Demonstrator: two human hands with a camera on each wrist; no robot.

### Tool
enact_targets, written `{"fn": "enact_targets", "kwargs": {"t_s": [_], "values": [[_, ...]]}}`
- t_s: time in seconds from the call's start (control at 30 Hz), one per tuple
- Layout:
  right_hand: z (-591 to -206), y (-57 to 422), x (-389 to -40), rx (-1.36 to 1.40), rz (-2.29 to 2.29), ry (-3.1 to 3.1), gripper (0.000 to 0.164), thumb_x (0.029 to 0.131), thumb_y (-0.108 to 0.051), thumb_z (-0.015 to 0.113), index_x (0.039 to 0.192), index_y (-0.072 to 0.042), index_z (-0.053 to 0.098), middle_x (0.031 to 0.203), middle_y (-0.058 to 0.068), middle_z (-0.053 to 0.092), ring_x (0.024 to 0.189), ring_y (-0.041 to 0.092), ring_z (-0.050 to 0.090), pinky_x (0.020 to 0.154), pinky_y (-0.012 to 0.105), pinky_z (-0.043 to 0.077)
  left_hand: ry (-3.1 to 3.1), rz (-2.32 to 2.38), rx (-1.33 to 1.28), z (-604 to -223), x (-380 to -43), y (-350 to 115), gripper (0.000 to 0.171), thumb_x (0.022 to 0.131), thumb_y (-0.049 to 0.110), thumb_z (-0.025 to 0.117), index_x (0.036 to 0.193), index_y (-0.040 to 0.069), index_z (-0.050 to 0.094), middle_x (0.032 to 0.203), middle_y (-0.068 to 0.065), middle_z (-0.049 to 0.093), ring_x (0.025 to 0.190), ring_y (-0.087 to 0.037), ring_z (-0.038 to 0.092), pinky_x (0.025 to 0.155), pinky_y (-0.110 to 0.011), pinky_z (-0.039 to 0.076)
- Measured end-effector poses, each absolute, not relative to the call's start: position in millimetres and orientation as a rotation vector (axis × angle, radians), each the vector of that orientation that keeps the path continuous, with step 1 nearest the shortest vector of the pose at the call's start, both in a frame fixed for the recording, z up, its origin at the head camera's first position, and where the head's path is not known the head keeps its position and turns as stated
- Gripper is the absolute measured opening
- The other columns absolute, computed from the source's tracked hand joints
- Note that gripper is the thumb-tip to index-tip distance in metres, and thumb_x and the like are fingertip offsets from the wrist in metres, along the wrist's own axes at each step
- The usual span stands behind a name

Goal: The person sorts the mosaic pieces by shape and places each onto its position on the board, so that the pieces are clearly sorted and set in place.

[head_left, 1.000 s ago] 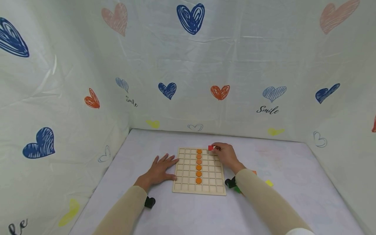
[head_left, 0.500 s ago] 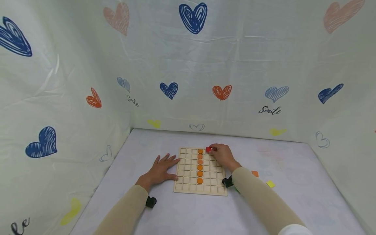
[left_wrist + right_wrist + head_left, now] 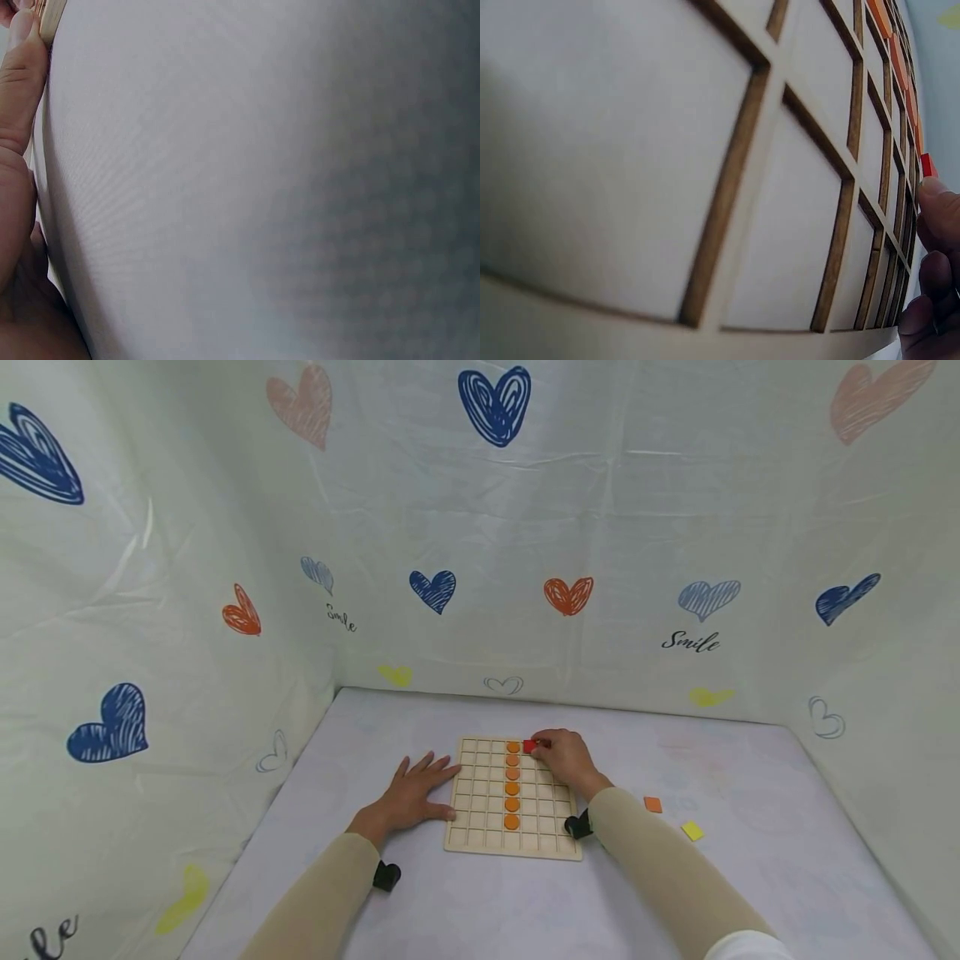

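A light wooden grid board (image 3: pixel 481 841) lies flat on the table, with a column of several orange discs (image 3: pixel 512 788) set in its cells. My right hand (image 3: pixel 567 756) reaches over the board's far right part and pinches a red square tile (image 3: pixel 529 747) close over the far row, just right of the top disc. In the right wrist view the thumb and fingers hold the red tile (image 3: pixel 928 166) by its edge. My left hand (image 3: pixel 408 795) lies with spread fingers at the board's left edge, its thumb (image 3: pixel 21 82) against the wooden rim.
An orange square tile (image 3: pixel 652 804) and a yellow square tile (image 3: pixel 692 831) lie on the table (image 3: pixel 675 910) to the right of the right sleeve. A white curtain with printed hearts (image 3: pixel 495 510) stands behind and beside the table.
My right hand has moved slightly left and nearer with the red tile, from the far edge down over the far row. The left hand stays at the board's edge.
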State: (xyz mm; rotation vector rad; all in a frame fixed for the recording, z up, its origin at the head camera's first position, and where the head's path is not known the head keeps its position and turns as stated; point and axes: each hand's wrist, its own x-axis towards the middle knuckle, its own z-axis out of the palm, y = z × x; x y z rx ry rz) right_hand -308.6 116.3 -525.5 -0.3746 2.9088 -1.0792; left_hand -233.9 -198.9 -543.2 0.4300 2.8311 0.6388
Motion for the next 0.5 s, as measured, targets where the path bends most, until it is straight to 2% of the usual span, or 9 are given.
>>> {"fn": "enact_targets", "kwargs": {"t_s": [0.3, 0.5], "values": [[-530.1, 115.6, -310.5, -0.392, -1.103, 2.899, 0.029, 0.098, -0.017, 0.076, 0.124, -0.005, 0.077, 0.11, 0.01, 0.079, 0.107, 0.028, 0.071, 0.1, 0.049, 0.059, 2.833, 0.629, 0.426, -543.2, -233.8, -198.3, 0.088, 0.085, 0.056, 0.082, 0.161, 0.029, 0.047, 0.171, -0.003, 0.037, 0.164, -0.033, 0.017, 0.132, -0.063, 0.001], [-528.0, 114.0, -310.2, -0.386, -1.103, 2.882, 0.03, 0.098, -0.017, 0.075, 0.125, -0.004, 0.077, 0.118, 0.012, 0.078, 0.117, 0.033, 0.071, 0.105, 0.051, 0.056, 2.835, 0.64, 0.429, -542.4, -234.0, -198.4, 0.088, 0.084, 0.054, 0.083, 0.16, 0.029, 0.048, 0.171, -0.003, 0.037, 0.164, -0.033, 0.018, 0.132, -0.064, 0.002]]}}
